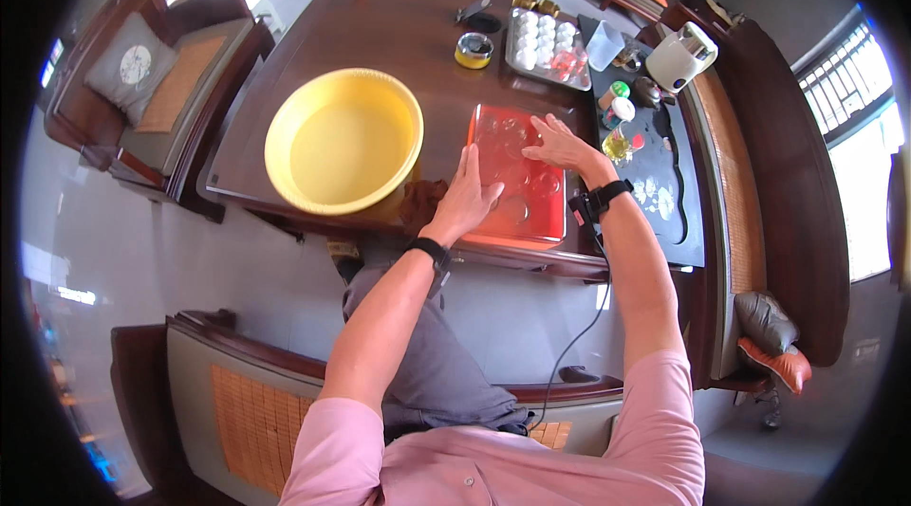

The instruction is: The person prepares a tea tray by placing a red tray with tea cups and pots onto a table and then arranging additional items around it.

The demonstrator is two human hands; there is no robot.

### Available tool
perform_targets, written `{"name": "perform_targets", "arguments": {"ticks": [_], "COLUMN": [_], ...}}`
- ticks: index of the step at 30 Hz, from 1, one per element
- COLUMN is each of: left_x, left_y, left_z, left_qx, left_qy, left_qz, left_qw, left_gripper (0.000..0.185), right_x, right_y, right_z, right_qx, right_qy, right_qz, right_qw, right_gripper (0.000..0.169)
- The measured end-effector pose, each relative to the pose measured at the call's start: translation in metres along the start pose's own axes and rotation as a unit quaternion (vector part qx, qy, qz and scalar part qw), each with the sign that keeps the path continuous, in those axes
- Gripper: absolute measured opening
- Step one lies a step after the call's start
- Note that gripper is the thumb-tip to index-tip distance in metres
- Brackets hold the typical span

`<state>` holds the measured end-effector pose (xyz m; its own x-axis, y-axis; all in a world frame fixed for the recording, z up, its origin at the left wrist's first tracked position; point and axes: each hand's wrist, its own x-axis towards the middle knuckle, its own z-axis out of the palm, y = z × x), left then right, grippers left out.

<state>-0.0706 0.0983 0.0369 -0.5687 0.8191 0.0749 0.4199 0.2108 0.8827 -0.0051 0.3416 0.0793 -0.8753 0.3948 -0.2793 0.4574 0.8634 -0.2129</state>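
A shallow red rectangular tray (539, 227) lies on the dark wooden table in front of me. Several clear round pieces, which look like small glass cups, rest in it. My left hand (464, 201) lies along the tray's left edge, fingers straight and thumb apart. Over the tray's upper right part is my right hand (564, 144), its fingers spread; whether they touch the round pieces I cannot tell. Neither hand is closed around anything. To the left stands a large yellow plastic basin (346, 204). A crumpled brown cloth (421, 201) lies between basin and tray.
Behind the red tray is a metal tray (514, 73) with several white cups. A round tin (474, 51) stands beside it. At right, a black tea tray (630, 221) bears a glass with yellow liquid (616, 147), bottles and a white kettle (676, 59). A cable (580, 335) hangs from my right wrist.
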Motion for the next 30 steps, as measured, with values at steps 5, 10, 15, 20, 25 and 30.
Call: {"name": "perform_targets", "arguments": {"ticks": [5,10,15,20,25,30], "left_x": [0.008,0.011,0.007,0.007,0.009,-0.018], "left_y": [-0.018,-0.022,-0.032,-0.019,-0.015,0.015], "left_z": [0.014,0.022,0.02,0.018,0.01,-0.009], "left_qx": [-0.001,-0.016,-0.015,-0.008,-0.008,-0.089], "left_qy": [0.043,0.041,0.051,0.015,0.011,-0.01], "left_qz": [0.077,0.046,0.059,-0.012,-0.039,-0.03], "left_qw": [0.996,0.998,0.997,1.0,0.999,0.996], "left_gripper": [0.083,0.081,0.079,0.079,0.08,0.079], "right_x": [0.009,0.002,-0.038,-0.139,-0.146,-0.127], "right_y": [-0.061,-0.088,-0.079,-0.054,-0.054,-0.061], "right_z": [-0.023,-0.011,-0.017,0.052,0.067,0.067], "right_qx": [-0.065,-0.014,0.006,-0.036,-0.035,-0.027], "right_qy": [0.114,-0.005,0.002,0.275,0.218,0.263], "right_qz": [-0.098,-0.077,-0.095,-0.112,-0.088,-0.061], "right_qw": [0.986,0.997,0.995,0.954,0.971,0.963], "right_gripper": [0.071,0.073,0.071,0.067,0.068,0.071]}}
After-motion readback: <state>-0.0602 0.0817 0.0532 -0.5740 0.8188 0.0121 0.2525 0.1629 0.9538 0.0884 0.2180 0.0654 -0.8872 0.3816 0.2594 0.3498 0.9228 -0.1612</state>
